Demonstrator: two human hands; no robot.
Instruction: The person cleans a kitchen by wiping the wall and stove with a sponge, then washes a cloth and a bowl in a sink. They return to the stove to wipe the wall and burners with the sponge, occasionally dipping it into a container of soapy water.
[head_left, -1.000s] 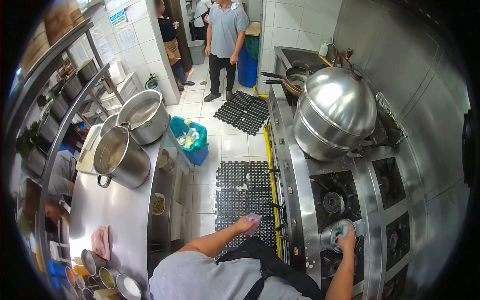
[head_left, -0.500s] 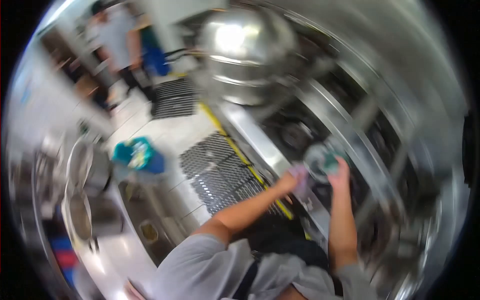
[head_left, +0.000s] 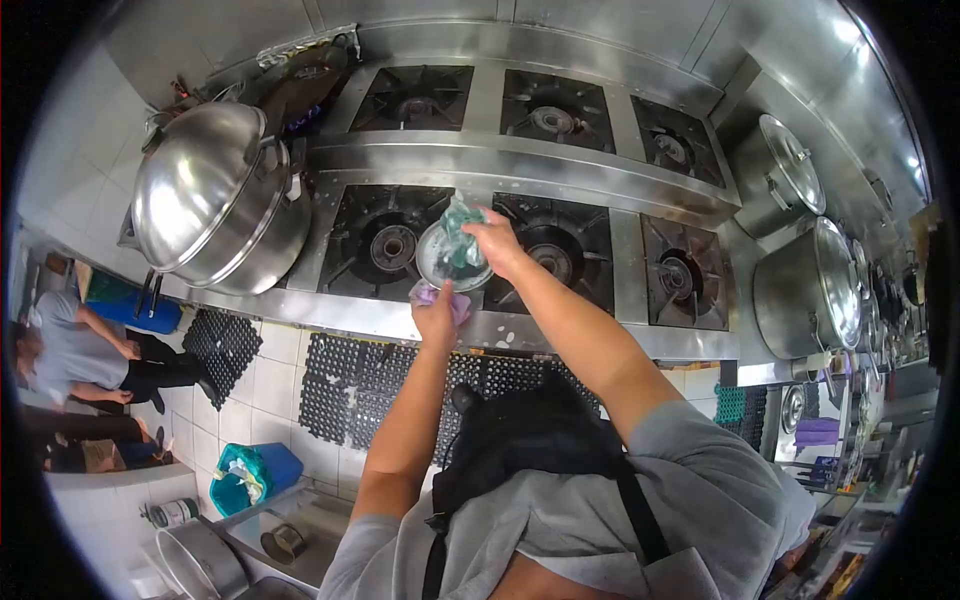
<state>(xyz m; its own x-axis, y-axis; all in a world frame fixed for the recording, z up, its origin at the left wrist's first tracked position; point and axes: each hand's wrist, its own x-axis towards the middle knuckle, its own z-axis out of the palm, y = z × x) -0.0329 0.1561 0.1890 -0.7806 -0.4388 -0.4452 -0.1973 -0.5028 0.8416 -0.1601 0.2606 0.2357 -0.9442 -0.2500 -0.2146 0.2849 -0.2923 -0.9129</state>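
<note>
A small round metal bowl (head_left: 433,262), with whitish suds inside, is held over the front of the stove between the two left burners. My left hand (head_left: 435,316) is closed at its near rim, with a crumpled purple cloth (head_left: 460,308) bunched between hand and bowl. From the right, my right hand (head_left: 496,246) presses a crumpled green scrubbing cloth (head_left: 459,222) against the bowl's inner side. The cloth covers part of the bowl's inside.
White suds dot the steel stove (head_left: 590,328). A large domed steamer pot (head_left: 215,200) stands left; lidded stockpots (head_left: 800,290) stand right. Below lie black rubber mats (head_left: 330,385) and a blue bin (head_left: 280,463). Another person (head_left: 85,345) is at far left.
My view has swung round and sharpened, now facing the stove squarely. Both hands still hold the bowl and cloths; the green cloth is now at the bowl's upper right side.
</note>
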